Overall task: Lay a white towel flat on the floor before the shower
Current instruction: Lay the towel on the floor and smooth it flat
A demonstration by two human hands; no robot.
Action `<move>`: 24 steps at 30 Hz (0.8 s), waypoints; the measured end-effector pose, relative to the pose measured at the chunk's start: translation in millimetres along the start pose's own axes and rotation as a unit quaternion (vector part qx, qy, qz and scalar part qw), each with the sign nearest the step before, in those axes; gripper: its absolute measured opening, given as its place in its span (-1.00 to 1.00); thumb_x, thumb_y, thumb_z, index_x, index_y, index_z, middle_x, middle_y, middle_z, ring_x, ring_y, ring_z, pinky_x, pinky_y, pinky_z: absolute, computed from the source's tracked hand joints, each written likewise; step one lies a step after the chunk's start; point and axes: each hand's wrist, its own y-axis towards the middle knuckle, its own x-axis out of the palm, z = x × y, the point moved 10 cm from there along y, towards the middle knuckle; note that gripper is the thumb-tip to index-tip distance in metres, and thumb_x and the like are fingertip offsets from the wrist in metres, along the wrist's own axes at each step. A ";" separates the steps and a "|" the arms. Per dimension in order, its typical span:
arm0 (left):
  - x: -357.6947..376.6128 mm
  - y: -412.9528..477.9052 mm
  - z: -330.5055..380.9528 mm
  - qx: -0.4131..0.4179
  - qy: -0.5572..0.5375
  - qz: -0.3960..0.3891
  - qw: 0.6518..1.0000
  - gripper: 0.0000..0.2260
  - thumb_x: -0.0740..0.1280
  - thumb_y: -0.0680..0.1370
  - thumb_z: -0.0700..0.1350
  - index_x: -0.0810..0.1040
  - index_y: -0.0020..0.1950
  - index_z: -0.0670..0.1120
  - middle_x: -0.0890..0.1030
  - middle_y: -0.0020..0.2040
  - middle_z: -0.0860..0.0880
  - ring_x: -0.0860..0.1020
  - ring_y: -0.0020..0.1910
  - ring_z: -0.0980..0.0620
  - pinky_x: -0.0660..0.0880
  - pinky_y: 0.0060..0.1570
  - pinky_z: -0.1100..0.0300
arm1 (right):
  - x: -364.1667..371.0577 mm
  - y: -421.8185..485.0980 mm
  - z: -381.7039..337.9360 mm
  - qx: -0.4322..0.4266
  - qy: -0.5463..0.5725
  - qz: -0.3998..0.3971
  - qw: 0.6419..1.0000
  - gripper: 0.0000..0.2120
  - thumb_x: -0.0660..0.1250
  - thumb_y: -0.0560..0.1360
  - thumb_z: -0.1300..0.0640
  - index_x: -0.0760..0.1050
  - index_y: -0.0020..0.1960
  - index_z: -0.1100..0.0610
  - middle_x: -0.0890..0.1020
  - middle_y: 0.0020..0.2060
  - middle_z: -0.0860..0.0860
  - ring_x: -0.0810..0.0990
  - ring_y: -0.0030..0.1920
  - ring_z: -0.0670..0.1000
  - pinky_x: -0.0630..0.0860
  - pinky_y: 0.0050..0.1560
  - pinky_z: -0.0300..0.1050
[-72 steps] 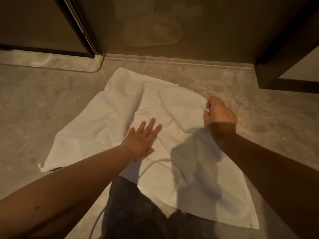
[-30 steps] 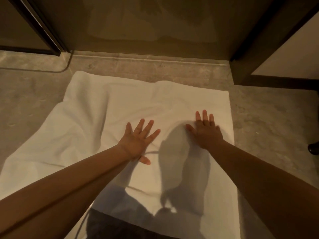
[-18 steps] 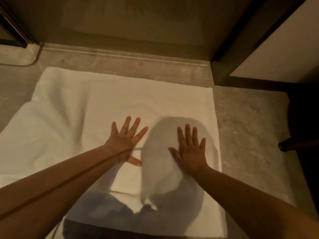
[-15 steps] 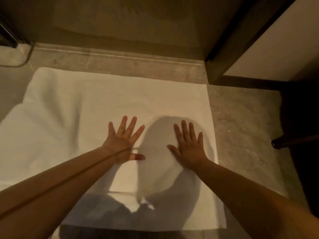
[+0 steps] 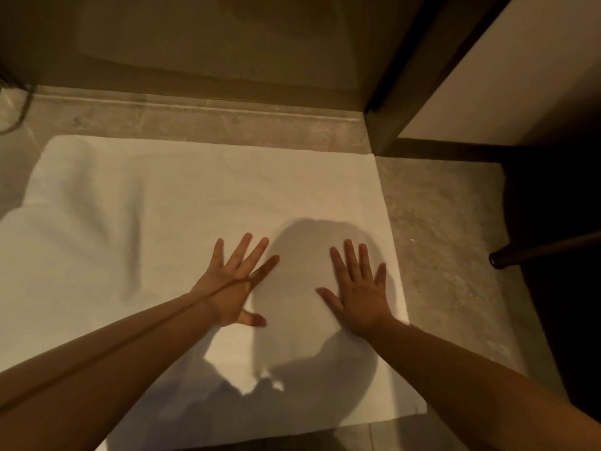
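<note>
The white towel (image 5: 201, 196) lies spread on the grey stone floor, its far edge parallel to the shower threshold (image 5: 208, 109). Its right half looks smooth; the left part still shows soft folds and runs out of view. My left hand (image 5: 232, 283) rests palm down near the towel's middle, fingers spread. My right hand (image 5: 359, 289) lies palm down beside it, close to the towel's right edge, fingers apart. Neither hand holds anything. My shadow falls over the towel's near part.
The glass shower wall (image 5: 227, 37) rises behind the threshold. A dark door frame (image 5: 393, 79) and pale panel (image 5: 507, 66) stand at the right. A dark furniture leg (image 5: 533, 252) juts in low at the right. Bare stone floor (image 5: 448, 255) lies between it and the towel.
The folded right part was pulled open and the towel now lies spread. My right hand went from pinching the cloth to pressing flat, then slid nearer me; the view shifted right.
</note>
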 end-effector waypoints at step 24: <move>-26.4 -114.7 -178.0 -0.281 0.020 0.107 0.954 -0.38 -0.12 0.60 0.17 -0.30 0.50 -0.11 -0.27 0.54 -0.16 -0.29 0.49 -0.20 -0.22 0.39 -0.24 | -36.6 58.2 -248.7 -0.191 -0.001 0.035 0.981 -0.24 0.05 0.52 -0.29 -0.16 0.54 0.04 -0.12 0.54 0.11 -0.18 0.52 0.14 -0.08 0.46 0.14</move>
